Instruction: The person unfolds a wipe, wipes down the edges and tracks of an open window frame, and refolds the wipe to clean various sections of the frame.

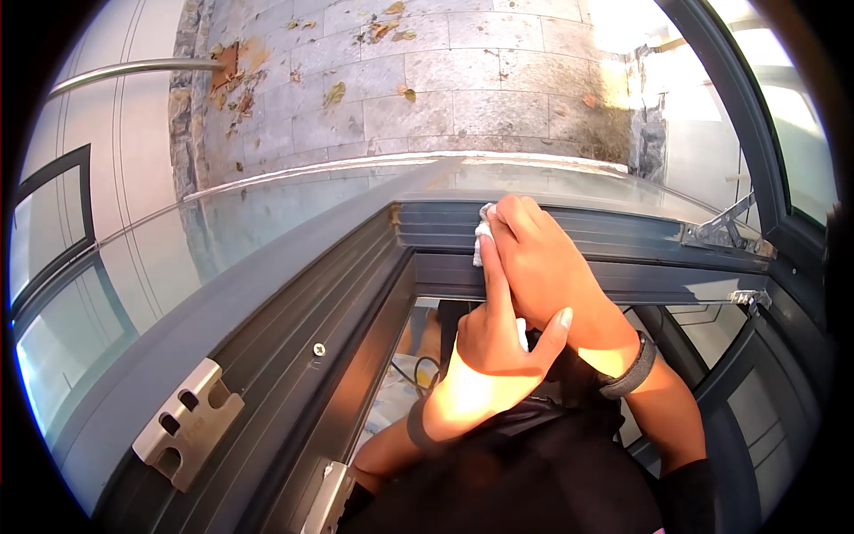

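A crumpled white cloth [481,238] lies against the grooved dark window frame [445,233]. My right hand [544,258], with a black band on its wrist, is closed over the cloth, fingers curled. Below and beside it, my left hand [496,343] reaches up, its index finger stretched along the cloth and its thumb out to the right. More white material shows in the crook of the left thumb; whether it is the same cloth is hidden. The left hand's other fingers are mostly out of sight.
A metal bracket [189,424] and a screw [319,350] sit on the left frame member. Metal hinge arms [725,222] join the opened sash [756,98] at right. Outside and below lies stone paving [427,76] with dry leaves. A metal rail [133,69] is at upper left.
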Tool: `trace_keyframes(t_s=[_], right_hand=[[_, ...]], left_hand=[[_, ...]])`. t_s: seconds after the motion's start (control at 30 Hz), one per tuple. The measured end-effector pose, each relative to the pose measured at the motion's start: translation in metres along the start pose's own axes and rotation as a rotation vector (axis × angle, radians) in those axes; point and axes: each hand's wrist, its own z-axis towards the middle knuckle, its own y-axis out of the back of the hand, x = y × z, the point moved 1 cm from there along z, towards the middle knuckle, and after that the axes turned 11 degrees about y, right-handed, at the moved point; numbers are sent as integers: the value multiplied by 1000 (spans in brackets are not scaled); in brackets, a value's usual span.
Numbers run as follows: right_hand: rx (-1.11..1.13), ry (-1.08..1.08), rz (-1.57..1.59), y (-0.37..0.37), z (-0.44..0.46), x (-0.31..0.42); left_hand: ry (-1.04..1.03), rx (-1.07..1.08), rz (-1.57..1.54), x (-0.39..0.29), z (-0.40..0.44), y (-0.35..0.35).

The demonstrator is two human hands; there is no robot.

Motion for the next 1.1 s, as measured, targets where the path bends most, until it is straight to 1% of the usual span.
trace_keyframes(t_s=[0.03, 0.1, 0.13, 0.17, 0.2, 0.3, 0.33, 0.43, 0.53, 0.57, 0.63, 0.67, 0.73, 0.83, 0.87, 0.93, 0.97, 1.03, 1.1], right_hand=[[-41, -18, -8, -8, 7, 6], [-26, -50, -2, -22, 23, 17], [23, -68, -71, -26, 31, 23], [-17, -52, -79, -32, 35, 25], [9, -56, -71, -33, 40, 29], [119, -41, -69, -33, 48, 35], [161, -32, -72, -32, 49, 36], [161, 37, -94, -35, 47, 31], [186, 71, -133, -30, 37, 25], [136, 56, -176, -29, 31, 24], [34, 28, -263, -26, 22, 21], [-5, -58, -146, -22, 21, 22], [6, -45, -116, -25, 21, 21], [-8, -27, -97, -37, 29, 24], [-4, -4, -115, -39, 31, 27], [-26, 41, -140, -46, 35, 29], [19, 33, -109, -45, 37, 30], [112, 19, -46, -38, 41, 32], [55, 94, -111, -41, 41, 28]], left_hand=[[-38, -76, 37, 2, -1, 4], [54, -144, 19, 2, -4, 19], [64, -184, 62, 6, -6, 23], [72, -224, 106, 10, -7, 26], [91, -252, 88, 10, -9, 28], [163, -252, 13, 9, -12, 30], [170, -219, -6, 8, -13, 31], [222, -177, -11, 8, -13, 28], [145, -163, 4, 16, -13, 18], [193, -113, 51, 11, -13, 17], [183, -38, 45, 7, -13, 16], [173, -32, 34, 6, -14, 15], [154, -19, 7, 7, -14, 14], [126, -93, -9, 16, -16, 18], [164, -79, -55, 13, -18, 23], [171, -139, -53, 15, -20, 23], [171, -168, -52, 16, -20, 22], [174, -161, -60, 17, -20, 23], [141, -181, -87, 19, -19, 19]])
